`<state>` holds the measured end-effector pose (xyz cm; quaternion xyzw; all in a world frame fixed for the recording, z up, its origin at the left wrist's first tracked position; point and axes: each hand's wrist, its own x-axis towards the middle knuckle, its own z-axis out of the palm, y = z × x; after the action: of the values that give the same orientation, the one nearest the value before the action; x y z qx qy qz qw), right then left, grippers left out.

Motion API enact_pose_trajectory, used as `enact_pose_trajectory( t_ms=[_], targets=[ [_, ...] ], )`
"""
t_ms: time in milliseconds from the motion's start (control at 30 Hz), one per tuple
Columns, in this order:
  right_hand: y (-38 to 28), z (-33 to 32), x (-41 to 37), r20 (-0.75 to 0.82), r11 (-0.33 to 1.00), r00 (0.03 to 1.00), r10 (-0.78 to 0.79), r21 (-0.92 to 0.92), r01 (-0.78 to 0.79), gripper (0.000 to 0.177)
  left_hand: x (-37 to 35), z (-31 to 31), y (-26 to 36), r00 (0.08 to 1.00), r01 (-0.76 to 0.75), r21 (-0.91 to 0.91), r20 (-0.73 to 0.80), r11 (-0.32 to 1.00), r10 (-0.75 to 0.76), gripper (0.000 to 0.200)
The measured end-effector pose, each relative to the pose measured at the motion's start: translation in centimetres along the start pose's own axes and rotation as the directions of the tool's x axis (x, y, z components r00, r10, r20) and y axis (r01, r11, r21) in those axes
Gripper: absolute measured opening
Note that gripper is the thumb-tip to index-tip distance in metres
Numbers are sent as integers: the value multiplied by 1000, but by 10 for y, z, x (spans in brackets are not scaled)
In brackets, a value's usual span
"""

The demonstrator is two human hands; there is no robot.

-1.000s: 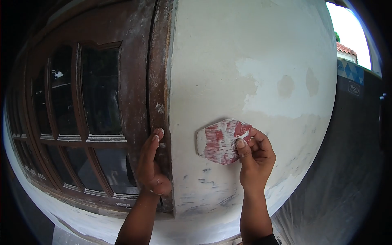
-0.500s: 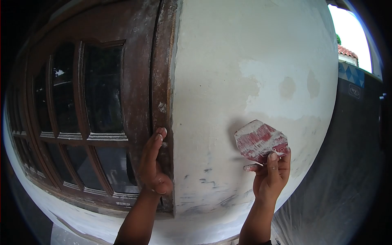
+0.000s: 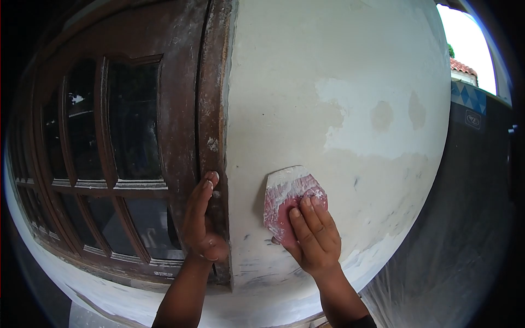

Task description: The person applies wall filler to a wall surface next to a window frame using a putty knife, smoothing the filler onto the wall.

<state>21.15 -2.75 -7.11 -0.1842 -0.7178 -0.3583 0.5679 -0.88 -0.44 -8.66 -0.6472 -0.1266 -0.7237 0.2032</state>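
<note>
My right hand (image 3: 314, 238) grips a red plastic putty spreader (image 3: 285, 210) smeared with white putty. Its fingers lie across the spreader's face, and the thumb is mostly hidden behind it. The spreader's upper edge, coated in white, is at or very near the off-white wall (image 3: 284, 131); exact contact is hard to tell. To the left, my left hand (image 3: 203, 221) is against the brown wooden frame (image 3: 214, 109), fingers stretched upward and seen edge-on. White smudges mark its fingertips, and nothing shows in it.
A brown wooden window (image 3: 117, 186) with several glass panes fills the left side. Lighter patches and dark scuffs mark the wall. On the right hangs a dark sheet (image 3: 465, 180) with a blue patterned band (image 3: 468, 98). Beyond it is a tiled roof (image 3: 463, 66).
My right hand has swung left with the spreader and turned, its fingers now lying over the spreader's face. My left hand has stayed on the frame. The view has shifted slightly.
</note>
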Motion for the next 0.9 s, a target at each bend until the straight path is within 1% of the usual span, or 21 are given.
enact_pose_trajectory(
  t_ms=[33, 67, 100, 233, 367, 433, 533, 600, 633, 667, 733, 767, 900],
  targets=[
    [0, 2, -3, 45, 1000, 999, -16, -24, 17, 43, 0, 1, 0, 999, 2, 11, -40, 1000, -2, 104],
    [0, 4, -8, 91, 998, 995, -29, -48, 34, 43, -1, 1, 0, 999, 3, 10, -38, 1000, -3, 104],
    [0, 6, -15, 103, 997, 994, -25, -74, 32, 44, -1, 1, 0, 999, 7, 11, -41, 1000, -6, 104],
    [0, 4, -41, 108, 997, 994, 5, -78, 4, 43, 0, 2, -1, 999, -15, -5, -49, 1000, 15, 103],
    [-2, 0, -46, 55, 995, 998, 8, -98, -2, 41, -1, 2, 0, 999, 4, 11, -46, 1000, -4, 104],
    [-3, 2, -40, 26, 994, 1000, 7, -112, -4, 40, -2, 0, -1, 999, 4, -28, 33, 1000, -3, 106],
    [-7, 7, -31, 56, 998, 998, -1, -63, 5, 39, -2, -1, 0, 999, 14, -18, 42, 1000, -14, 106],
    [-9, 11, -32, 147, 997, 989, 2, -76, 10, 37, -3, -1, -2, 999, 10, -27, 44, 1000, -9, 106],
    [-9, 12, -38, 156, 997, 988, 2, -72, 9, 36, -3, -1, -2, 999, 5, -34, 42, 999, -3, 106],
    [-9, 11, -45, 155, 998, 988, 0, -69, 11, 36, -3, -2, -2, 999, 4, -31, 41, 1000, -3, 106],
    [-8, 5, -59, 64, 996, 998, 0, -87, 5, 35, -2, -1, -1, 999, 7, -20, 42, 1000, -7, 105],
    [-6, 3, -66, 47, 996, 999, 16, -92, -11, 34, -2, -1, -1, 999, 7, -16, 42, 1000, -6, 105],
    [-4, 0, -73, 63, 990, 998, -19, -139, 27, 34, -1, 0, -1, 1000, -9, -17, 25, 1000, 9, 105]
  ],
)
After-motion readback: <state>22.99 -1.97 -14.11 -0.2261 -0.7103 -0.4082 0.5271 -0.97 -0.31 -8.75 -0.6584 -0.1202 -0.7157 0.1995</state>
